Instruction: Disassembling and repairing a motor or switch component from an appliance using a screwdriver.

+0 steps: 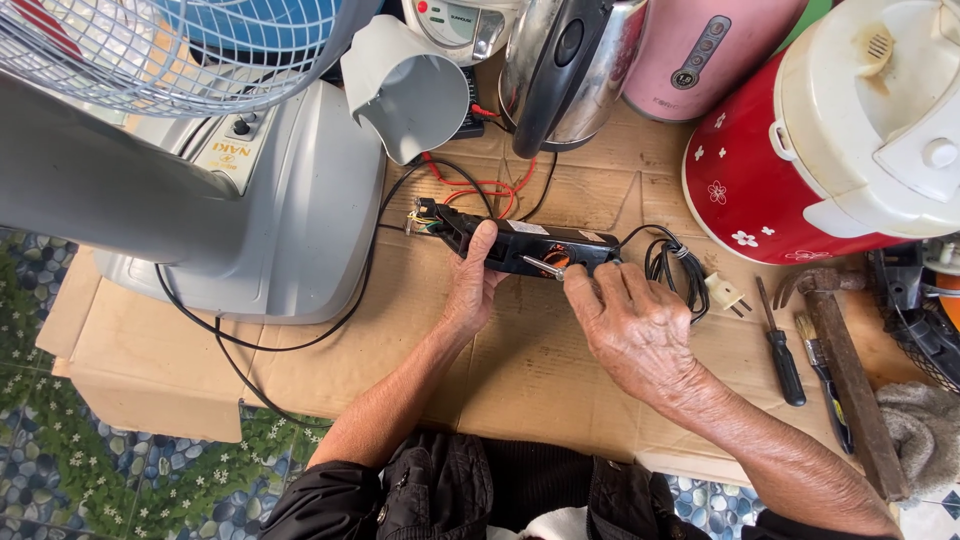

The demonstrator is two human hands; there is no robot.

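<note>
Flattened brown cardboard (520, 370) covers a pebble-patterned floor (60, 480). On it – one grey fan base (290, 200), one red rice cooker (790, 170), one hammer (850, 370). Left hand (470, 285) clasps a black oblong appliance housing (520, 245); right hand (635, 325) pinches a metal screwdriver (540, 265) into it.

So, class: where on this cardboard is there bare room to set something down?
Bare cardboard lies below the fan base and between the forearms. Crowded: beside the hammer and screwdriver, and along the top by the kettle and red cooker.

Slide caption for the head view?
Left hand steadies an opened black power strip on cardboard while right hand works a tool at it.
</note>
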